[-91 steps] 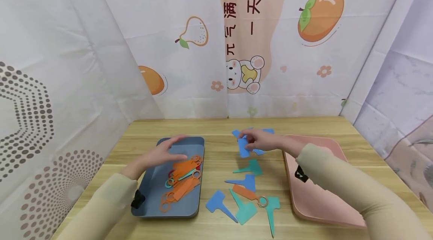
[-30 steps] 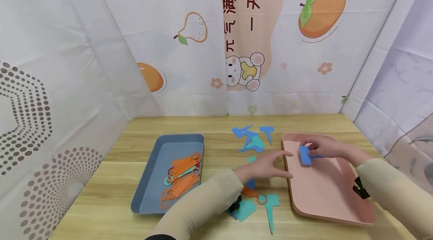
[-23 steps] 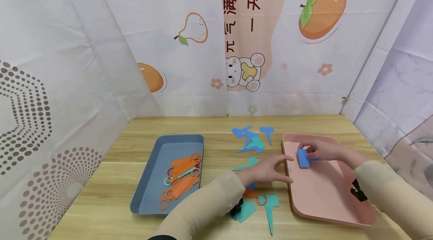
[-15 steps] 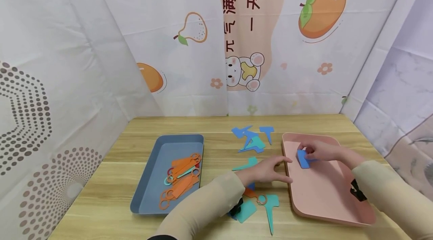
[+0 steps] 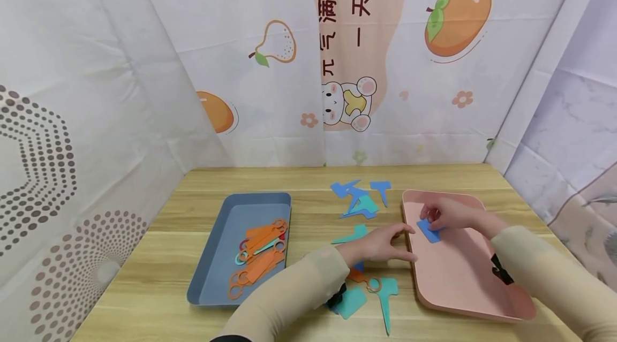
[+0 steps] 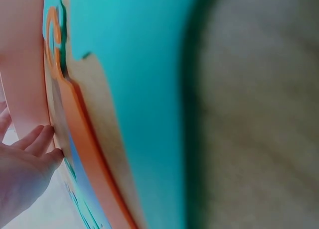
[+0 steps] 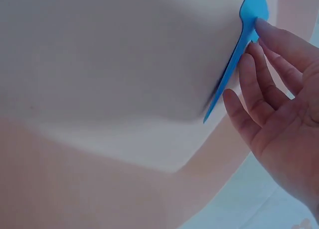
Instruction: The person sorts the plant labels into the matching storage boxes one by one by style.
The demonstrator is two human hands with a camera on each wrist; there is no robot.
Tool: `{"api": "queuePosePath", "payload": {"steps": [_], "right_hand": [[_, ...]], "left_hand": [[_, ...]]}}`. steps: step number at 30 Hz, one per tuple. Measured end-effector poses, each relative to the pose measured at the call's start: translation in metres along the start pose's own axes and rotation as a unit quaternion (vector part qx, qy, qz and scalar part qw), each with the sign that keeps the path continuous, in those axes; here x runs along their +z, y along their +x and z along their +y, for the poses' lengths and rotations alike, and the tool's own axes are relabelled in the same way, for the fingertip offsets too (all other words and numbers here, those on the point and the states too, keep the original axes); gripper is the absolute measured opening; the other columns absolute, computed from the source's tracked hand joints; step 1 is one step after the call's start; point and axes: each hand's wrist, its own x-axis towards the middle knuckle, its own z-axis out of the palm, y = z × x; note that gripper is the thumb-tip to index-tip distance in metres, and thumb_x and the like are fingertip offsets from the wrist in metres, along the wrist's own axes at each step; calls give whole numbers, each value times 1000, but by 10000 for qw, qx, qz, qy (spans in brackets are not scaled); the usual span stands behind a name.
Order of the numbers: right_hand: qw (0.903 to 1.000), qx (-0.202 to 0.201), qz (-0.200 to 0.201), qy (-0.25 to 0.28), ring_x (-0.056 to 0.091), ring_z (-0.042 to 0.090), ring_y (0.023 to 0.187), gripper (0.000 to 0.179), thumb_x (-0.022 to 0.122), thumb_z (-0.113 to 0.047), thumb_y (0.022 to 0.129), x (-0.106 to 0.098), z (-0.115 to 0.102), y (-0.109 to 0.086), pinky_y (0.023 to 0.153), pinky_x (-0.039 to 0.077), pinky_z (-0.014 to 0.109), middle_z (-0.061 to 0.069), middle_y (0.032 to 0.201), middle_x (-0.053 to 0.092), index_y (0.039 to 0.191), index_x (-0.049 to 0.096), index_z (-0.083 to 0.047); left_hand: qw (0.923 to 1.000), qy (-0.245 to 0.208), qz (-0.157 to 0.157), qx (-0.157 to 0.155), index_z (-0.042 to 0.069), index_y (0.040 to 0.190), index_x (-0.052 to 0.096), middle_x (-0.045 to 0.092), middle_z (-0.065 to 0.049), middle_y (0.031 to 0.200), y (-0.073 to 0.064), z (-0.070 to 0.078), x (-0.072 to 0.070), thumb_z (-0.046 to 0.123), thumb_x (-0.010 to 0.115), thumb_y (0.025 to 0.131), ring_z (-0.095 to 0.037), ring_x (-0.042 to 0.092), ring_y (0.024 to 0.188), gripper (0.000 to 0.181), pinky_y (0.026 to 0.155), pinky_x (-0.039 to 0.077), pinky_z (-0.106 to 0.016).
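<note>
In the head view my right hand (image 5: 452, 214) is low inside the pink tray (image 5: 458, 272), pinching a blue T-shaped plant label (image 5: 428, 232) at its wide head. The right wrist view shows thumb and fingertips on that blue label (image 7: 255, 17), its pointed stem slanting down beside the fingers. My left hand (image 5: 380, 243) is at the tray's left rim, thumb and fingers spread and holding nothing, the fingertips right at the rim. Beneath the left forearm lie teal and blue labels and an orange ring-ended label (image 5: 358, 275), partly hidden.
A blue-grey tray (image 5: 212, 256) on the left holds orange, teal and red ring-ended labels (image 5: 262, 263). Blue and teal T-shaped labels (image 5: 368, 204) are piled toward the back of the wooden table (image 5: 159, 256). One teal T-shaped label (image 5: 384, 299) lies near the front.
My right hand has carried a blue label from the back pile into the pink tray and tilted it flatter. My left hand has moved from the blue-grey tray to the pink tray's rim.
</note>
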Motion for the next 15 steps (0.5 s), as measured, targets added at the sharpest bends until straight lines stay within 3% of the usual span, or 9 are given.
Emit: {"api": "queuePosePath", "payload": {"steps": [6, 10, 15], "right_hand": [[9998, -21, 175, -41, 61, 17, 83, 17, 72, -7, 87, -4, -6, -6, 70, 51, 28, 3, 91, 65, 101, 66, 2], [9982, 89, 564, -184, 63, 20, 86, 25, 72, -12, 88, -11, -13, -16, 72, 51, 28, 4, 94, 66, 107, 64, 3], [9929, -20, 1181, -111, 61, 30, 93, 32, 71, -8, 88, -17, -20, -36, 75, 51, 37, 16, 105, 65, 114, 62, 8]], "left_hand": [[9998, -76, -24, 158, 22, 135, 50, 47, 7, 141, 0, -1, 1, 39, 72, 88, -9, 41, 131, 56, 103, 35, -24], [9996, -54, 21, 263, 19, 133, 51, 50, 7, 137, 1, -3, 0, 38, 73, 88, -9, 42, 130, 54, 103, 34, -23], [9998, -73, 16, 208, 18, 131, 51, 51, 4, 136, 1, -3, -2, 38, 74, 87, -8, 43, 129, 54, 102, 34, -22]]}}
